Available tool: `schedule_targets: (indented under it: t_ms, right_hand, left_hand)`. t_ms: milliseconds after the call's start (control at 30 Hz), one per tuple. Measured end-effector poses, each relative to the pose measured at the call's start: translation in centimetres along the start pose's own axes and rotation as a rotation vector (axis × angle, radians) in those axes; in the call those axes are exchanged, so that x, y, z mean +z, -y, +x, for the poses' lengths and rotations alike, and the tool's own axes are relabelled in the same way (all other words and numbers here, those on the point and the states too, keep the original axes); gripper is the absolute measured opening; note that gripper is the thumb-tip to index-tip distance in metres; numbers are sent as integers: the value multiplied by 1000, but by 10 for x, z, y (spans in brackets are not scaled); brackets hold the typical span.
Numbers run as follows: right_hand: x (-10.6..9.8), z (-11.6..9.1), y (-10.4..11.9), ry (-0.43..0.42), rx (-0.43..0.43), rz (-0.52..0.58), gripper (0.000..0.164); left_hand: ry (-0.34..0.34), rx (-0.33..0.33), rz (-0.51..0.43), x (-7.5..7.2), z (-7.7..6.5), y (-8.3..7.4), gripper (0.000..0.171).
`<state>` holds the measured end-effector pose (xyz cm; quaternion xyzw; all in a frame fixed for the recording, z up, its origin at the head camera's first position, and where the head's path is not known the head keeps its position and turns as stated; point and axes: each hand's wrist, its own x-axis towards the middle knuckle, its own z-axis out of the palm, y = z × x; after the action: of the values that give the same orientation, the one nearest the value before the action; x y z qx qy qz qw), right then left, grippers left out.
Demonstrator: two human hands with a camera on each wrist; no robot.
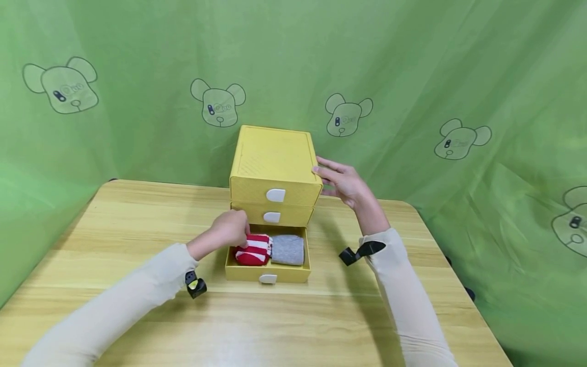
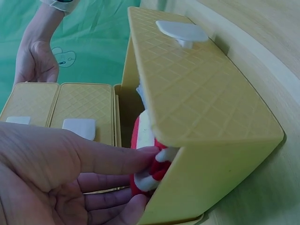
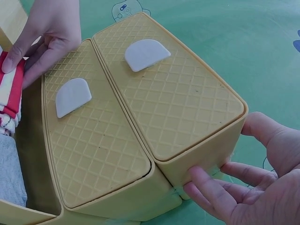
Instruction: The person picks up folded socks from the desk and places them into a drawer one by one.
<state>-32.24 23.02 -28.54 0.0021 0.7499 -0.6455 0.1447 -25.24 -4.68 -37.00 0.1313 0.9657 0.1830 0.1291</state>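
Note:
A yellow drawer cabinet (image 1: 277,153) stands on the table, its bottom drawer (image 1: 289,275) pulled out. Inside that drawer, on the left, lies a folded red-and-white striped sock (image 1: 254,255); beside it is a folded grey sock (image 1: 287,250). My left hand (image 1: 231,228) reaches into the drawer and pinches the striped sock between thumb and fingers, as the left wrist view (image 2: 146,136) shows. My right hand (image 1: 346,184) touches the cabinet's right side near the top front corner, with fairly straight fingers (image 3: 213,190) against the side wall.
Two upper drawers with white tabs (image 1: 275,195) are closed above the pulled-out one. The wooden table (image 1: 160,219) extends around the cabinet. Behind hangs a green curtain (image 1: 284,51) printed with bear heads.

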Motion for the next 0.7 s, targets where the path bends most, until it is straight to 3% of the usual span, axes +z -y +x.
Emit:
schedule_targets:
  t_ms: [300,533,700]
  right_hand:
    - [-1,-1,2,1,-4,-5,61]
    - [0,1,1,10,3,3,61]
    - [-1,0,0,12,7,7,61]
  left_hand:
    - [-30,-5,21,3,4,-5,16]
    - [-95,44,43,10,-2,-7,19]
    - [-153,92,-13,17,-5,-2,21]
